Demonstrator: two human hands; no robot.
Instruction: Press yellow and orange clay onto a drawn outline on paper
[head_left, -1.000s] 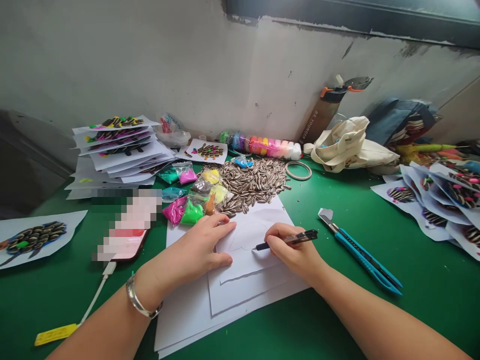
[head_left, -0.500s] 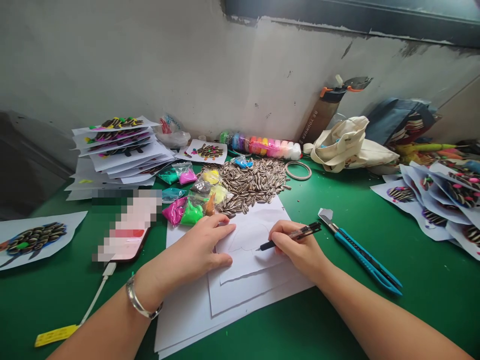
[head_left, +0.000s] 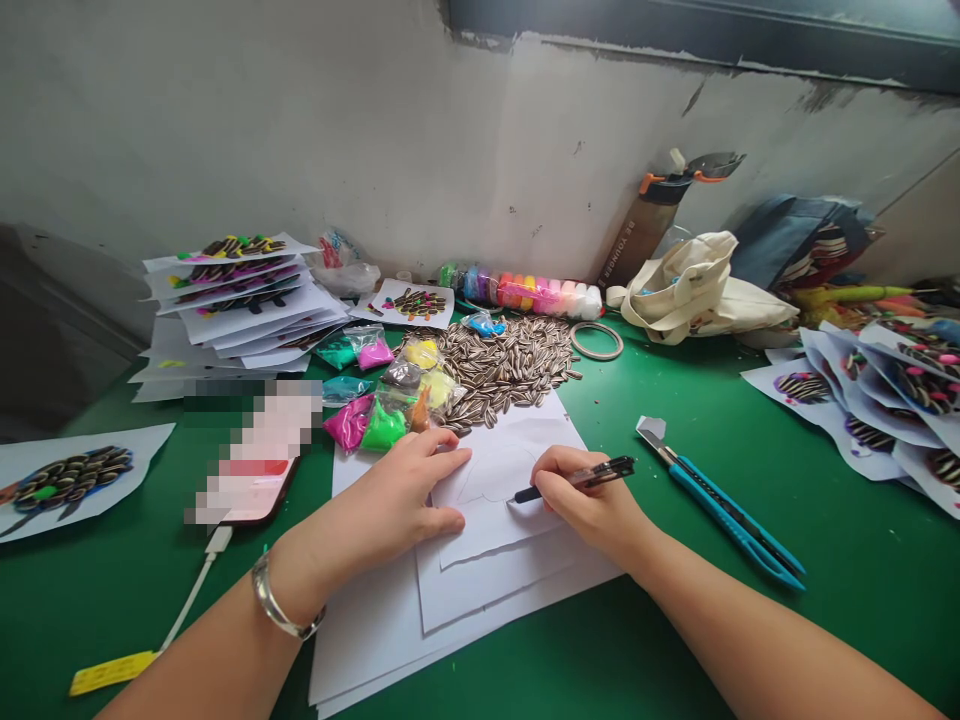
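My right hand point(head_left: 592, 500) grips a black pen point(head_left: 574, 479), its tip touching the top white sheet point(head_left: 487, 530) low in the middle of a faint curved outline. My left hand point(head_left: 409, 495) lies with fingers spread on the left part of that sheet. More white paper point(head_left: 367, 630) is stacked underneath. Just beyond the sheets is a heap of striped sunflower seeds point(head_left: 510, 365), beside small bags of coloured clay point(head_left: 386, 420).
A blue utility knife point(head_left: 735, 520) lies right of the papers. At the left are a phone point(head_left: 259, 480) with a cable and a pile of seed pictures point(head_left: 247, 310). A tape roll point(head_left: 597, 341), cloth bag point(head_left: 697, 290) and bottle point(head_left: 645, 225) stand farther back.
My right hand and the pen have shifted slightly left across the sheet. My left hand has stayed in place.
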